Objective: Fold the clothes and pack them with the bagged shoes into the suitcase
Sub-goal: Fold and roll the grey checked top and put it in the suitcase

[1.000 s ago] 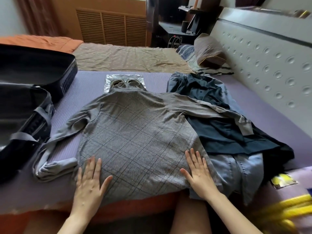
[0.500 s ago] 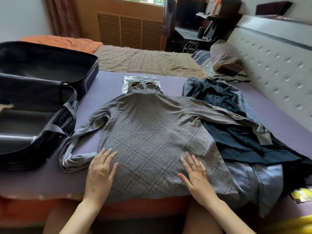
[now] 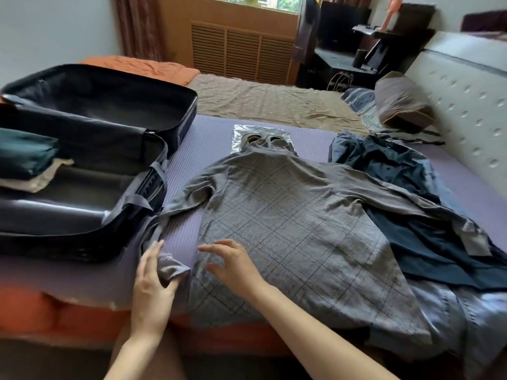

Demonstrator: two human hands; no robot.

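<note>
Folding the big grey top is the job right now. The purple mat [image 3: 310,133] on the bed fills the middle of the frame. The open black suitcase [image 3: 109,89] sits at the left, with some folded clothes [image 3: 24,152] already inside at the far left. The grey top [image 3: 288,215] lies flat in the middle, its neck over the bagged shoes [image 3: 260,135] at the top middle. A pile of dark blue clothes [image 3: 411,215] waits at the right, partly under one sleeve. The right hand [image 3: 236,266] is loose with fingers spread at the top's lower left part; I cannot tell if it touches. The left hand [image 3: 152,281] pinches the sleeve cuff [image 3: 171,266] at the lower left. Next, I think the sleeve must be pulled across onto the top's body and laid flat with no bumps.
</note>
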